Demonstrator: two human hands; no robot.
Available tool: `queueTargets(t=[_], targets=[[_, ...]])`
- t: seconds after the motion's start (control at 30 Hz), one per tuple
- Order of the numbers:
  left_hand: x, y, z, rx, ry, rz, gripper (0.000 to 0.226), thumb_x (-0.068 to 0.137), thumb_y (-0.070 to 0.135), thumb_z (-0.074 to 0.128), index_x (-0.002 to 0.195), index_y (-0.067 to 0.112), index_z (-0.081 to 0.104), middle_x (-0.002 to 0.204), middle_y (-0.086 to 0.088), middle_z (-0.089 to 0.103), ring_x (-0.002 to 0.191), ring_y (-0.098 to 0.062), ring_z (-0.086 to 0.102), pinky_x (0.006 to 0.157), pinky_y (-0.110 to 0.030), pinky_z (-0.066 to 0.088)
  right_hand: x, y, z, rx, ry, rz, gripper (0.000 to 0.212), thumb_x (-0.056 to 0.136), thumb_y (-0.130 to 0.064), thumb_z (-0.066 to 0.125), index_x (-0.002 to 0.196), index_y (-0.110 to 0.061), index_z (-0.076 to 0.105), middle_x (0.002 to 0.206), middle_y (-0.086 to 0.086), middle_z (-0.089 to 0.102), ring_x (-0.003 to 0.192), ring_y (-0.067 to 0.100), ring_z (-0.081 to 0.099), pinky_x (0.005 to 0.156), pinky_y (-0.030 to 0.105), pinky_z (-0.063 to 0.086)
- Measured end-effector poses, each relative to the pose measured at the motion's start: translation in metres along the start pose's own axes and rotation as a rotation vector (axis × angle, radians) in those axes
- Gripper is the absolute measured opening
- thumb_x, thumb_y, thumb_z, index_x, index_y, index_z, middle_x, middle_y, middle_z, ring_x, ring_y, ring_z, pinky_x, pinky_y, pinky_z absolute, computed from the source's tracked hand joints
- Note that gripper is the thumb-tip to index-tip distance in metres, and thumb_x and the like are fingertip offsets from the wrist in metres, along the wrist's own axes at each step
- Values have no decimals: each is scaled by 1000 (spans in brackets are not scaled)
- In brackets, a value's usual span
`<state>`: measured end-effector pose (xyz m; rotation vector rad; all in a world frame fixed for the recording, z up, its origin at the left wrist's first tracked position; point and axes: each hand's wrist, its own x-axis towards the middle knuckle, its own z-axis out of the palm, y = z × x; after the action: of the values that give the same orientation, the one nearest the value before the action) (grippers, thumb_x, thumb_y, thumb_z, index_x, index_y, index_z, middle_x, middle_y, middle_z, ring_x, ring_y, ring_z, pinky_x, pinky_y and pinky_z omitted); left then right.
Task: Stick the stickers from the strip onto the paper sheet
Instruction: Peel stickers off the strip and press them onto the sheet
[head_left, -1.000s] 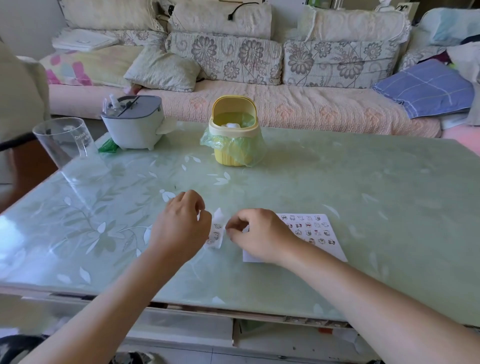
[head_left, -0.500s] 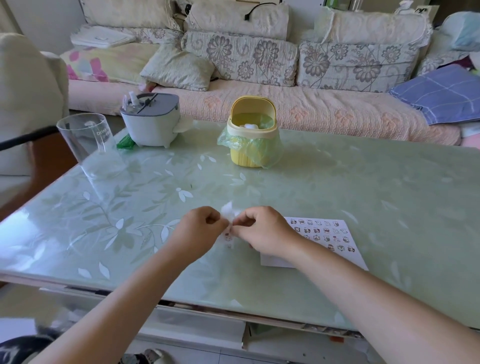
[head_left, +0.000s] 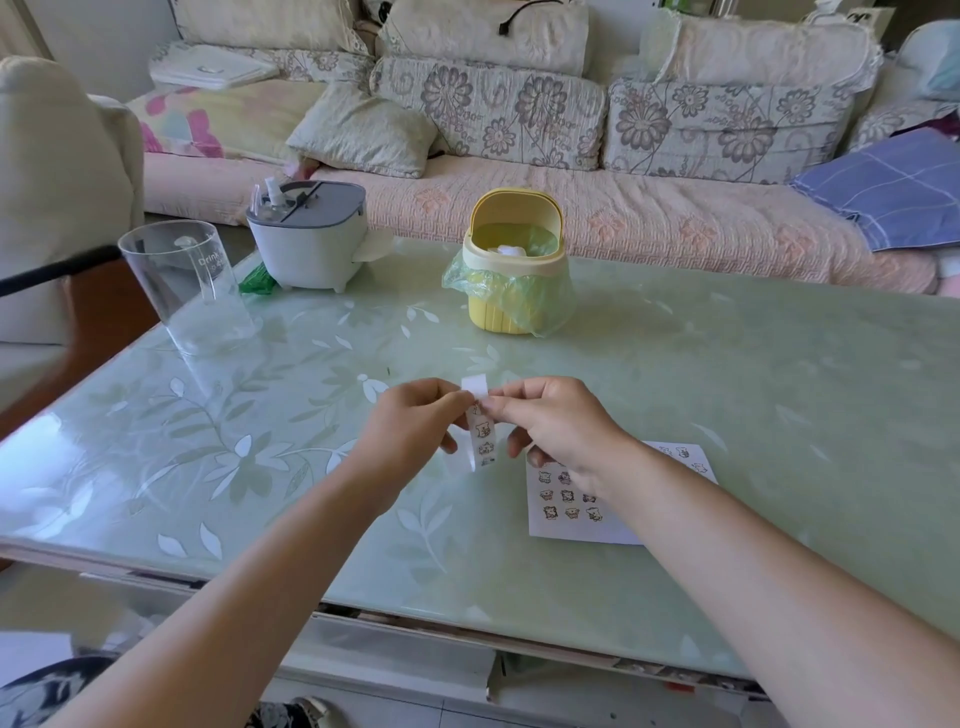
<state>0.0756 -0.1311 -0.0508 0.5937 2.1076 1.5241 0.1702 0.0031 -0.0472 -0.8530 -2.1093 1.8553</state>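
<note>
Above the tabletop (head_left: 727, 415), toward its near edge, the left hand (head_left: 410, 431) and right hand (head_left: 550, 426) pinch the dangling sticker strip (head_left: 480, 434) near its top. It looks light and limp, best held by fingertips at its margin. The paper sheet (head_left: 571, 525) lies flat just right.

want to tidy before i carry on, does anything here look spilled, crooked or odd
Nothing looks spilled or damaged. The sticker strip hangs between the left hand and right hand, pinched near its top. The paper sheet lies flat on the table. Only the green liner bunches loosely outside the bin.
</note>
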Motion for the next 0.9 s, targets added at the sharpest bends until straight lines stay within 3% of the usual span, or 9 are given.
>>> queueTargets(t=[0.07,0.2,0.4,0.53,0.6,0.7,0.77,0.9], targets=[[1,1,1,-11,-4,-18,23,95,28,58,87,12,73,81,2,74,60,-11,58,50,-15,37,1,1,-2,-38,23,-68,5,87,-22,78,90,-21,75,80,-4,76,50,13,58,45,23,37],[1,1,4,-39,-22,-52,23,94,27,57,87,12,74,79,4,74,62,-12,58,57,-22,37,0,4,-5,-243,85,-293,22,86,-25,79,104,-30,67,82,-8,74,51,15,65,56,21,50],[4,3,4,-118,-36,-92,25,92,27,58,94,6,72,85,-3,74,60,-14,57,65,-32,34,1,8,-5,-340,162,-464,17,84,-31,80,95,-36,68,85,-18,68,55,22,60,62,30,52],[3,3,4,-110,-33,-86,25,92,27,58,92,7,72,80,0,71,60,-14,57,66,-31,35,0,10,-7,-396,156,-513,6,85,-33,79,92,-32,79,75,-27,67,47,8,44,52,23,43],[3,3,4,-97,-23,-74,24,92,26,59,90,7,72,79,1,71,60,-14,56,62,-27,36,-1,9,-8,-453,153,-523,9,86,-32,78,94,-31,80,63,-36,60,48,4,47,52,13,35],[2,3,4,-88,-21,-47,23,91,23,60,85,6,73,77,1,72,61,-14,55,55,-18,39,-1,8,-8,-521,168,-554,10,86,-31,78,95,-32,80,61,-41,56,53,1,52,57,14,34],[2,3,3,-87,-27,-42,22,91,22,60,82,7,74,77,0,72,61,-14,55,52,-15,39,0,9,-8,-552,173,-573,8,86,-31,78,93,-32,79,63,-40,57,54,4,52,58,17,34],[3,4,3,-42,-47,-59,19,89,23,62,80,12,74,77,2,73,62,-13,56,58,-22,37,1,11,-9,-576,181,-595,6,82,-33,80,85,-32,75,78,-23,65,58,7,50,59,19,36]])
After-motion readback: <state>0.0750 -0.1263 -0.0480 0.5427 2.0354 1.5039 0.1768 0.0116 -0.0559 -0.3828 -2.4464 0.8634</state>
